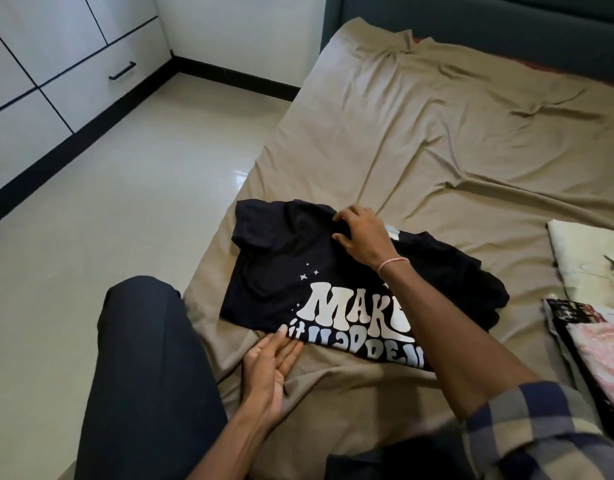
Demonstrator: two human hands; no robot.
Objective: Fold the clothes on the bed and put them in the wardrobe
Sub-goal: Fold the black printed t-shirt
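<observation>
Two hands, well apart, on the tee point(284, 268) lying at the bed's point(437, 150) near left edge: left hand point(274, 362) flat, fingers straight at the hem; right hand point(362, 237) gripping cloth by the collar.

Glossy cream floor tiles point(125, 202), white wall point(246, 29), black skirting point(236, 77).

This is a bedroom in a home: a bed point(419, 161) under a rumpled tan sheet point(513, 109) fills the view from 12 to 4 o'clock, with a dark padded headboard point(478, 15) at 1 o'clock. White wardrobe fronts point(56, 60) with black bar handles point(122, 71) stand at 10 o'clock above a black skirting point(73, 140) and glossy pale floor tiles point(142, 195). A few garments point(596, 320) lie on the sheet at 3 o'clock.
</observation>
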